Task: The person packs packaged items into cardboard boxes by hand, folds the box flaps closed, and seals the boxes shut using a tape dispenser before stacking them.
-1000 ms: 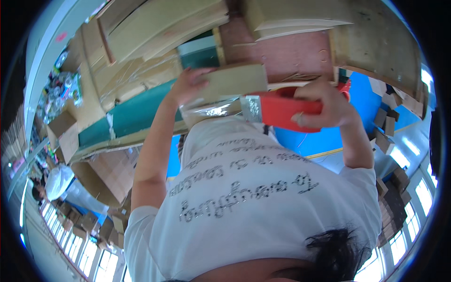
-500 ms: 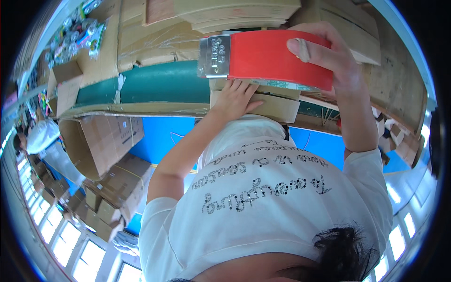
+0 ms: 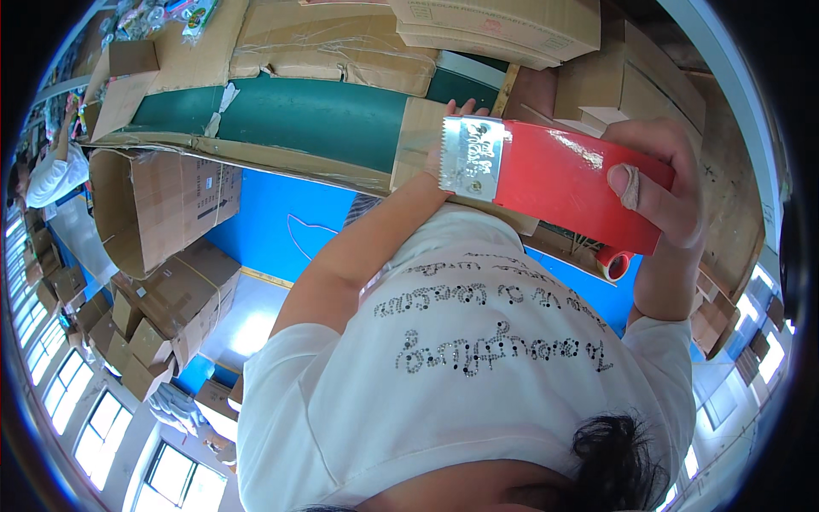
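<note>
A red tape dispenser (image 3: pixel 567 175) with a toothed metal end (image 3: pixel 472 160) is held up before my chest. My right hand (image 3: pixel 670 183) is closed around its right end, the thumb across the red face. Behind the metal end, my left hand (image 3: pixel 467 107) lies with fingers stretched out on a small cardboard box (image 3: pixel 416 136) at the bench edge. Most of that hand's back is hidden by the dispenser, and so is much of the box.
Large flattened cardboard (image 3: pixel 341 64) covers part of the green bench top (image 3: pixel 316 119). Cartons (image 3: pixel 503 30) are stacked at the far side. A red-cored tape roll (image 3: pixel 614 263) sits by the bench edge at right. An open carton (image 3: pixel 162 209) stands at left; another person (image 3: pixel 55 179) is beyond.
My right hand has brought the tape dispenser nearer and to the right, turning its toothed end more into view. The dispenser now covers most of my left hand. The whole view has shifted somewhat.
</note>
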The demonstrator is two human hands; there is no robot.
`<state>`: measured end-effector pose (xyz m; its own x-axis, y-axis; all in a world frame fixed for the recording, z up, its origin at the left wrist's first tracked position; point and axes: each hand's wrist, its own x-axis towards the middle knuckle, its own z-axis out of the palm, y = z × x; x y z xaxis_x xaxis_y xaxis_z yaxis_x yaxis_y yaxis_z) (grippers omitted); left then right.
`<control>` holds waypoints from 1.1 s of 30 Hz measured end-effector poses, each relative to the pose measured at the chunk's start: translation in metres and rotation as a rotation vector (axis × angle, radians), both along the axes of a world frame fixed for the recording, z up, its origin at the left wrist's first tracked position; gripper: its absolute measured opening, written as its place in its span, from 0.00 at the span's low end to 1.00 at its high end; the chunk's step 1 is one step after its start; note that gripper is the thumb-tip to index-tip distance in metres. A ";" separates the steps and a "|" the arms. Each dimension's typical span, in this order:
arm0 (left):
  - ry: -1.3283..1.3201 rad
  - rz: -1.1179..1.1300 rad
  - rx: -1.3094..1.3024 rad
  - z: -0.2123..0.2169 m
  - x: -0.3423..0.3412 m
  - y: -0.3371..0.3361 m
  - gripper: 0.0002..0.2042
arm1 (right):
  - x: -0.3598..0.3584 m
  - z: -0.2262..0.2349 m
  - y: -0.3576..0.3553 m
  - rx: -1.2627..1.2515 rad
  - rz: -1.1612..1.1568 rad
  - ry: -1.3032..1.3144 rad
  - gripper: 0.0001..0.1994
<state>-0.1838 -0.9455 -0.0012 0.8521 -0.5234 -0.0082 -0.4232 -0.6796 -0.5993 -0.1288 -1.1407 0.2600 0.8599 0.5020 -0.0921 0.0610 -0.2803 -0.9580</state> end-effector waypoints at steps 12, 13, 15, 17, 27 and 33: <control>0.853 -0.037 -1.374 -0.026 -0.014 -0.038 0.33 | 0.010 -0.009 -0.026 -0.220 -0.098 0.047 0.10; 0.875 -0.013 -1.381 -0.024 -0.012 -0.038 0.33 | 0.015 -0.007 -0.026 -0.227 -0.133 0.054 0.10; 0.902 0.052 -1.392 -0.016 -0.012 -0.037 0.33 | 0.028 0.002 -0.023 0.037 0.245 0.333 0.16; 0.910 0.135 -1.399 -0.003 -0.010 -0.037 0.34 | 0.009 -0.007 -0.030 -0.089 0.073 0.167 0.12; 0.318 0.015 -0.675 -0.017 -0.013 -0.051 0.43 | -0.034 -0.005 -0.080 -0.394 0.189 0.009 0.10; 0.424 0.014 -0.904 -0.010 -0.011 -0.047 0.51 | -0.069 -0.022 -0.177 -0.479 -0.065 -0.057 0.12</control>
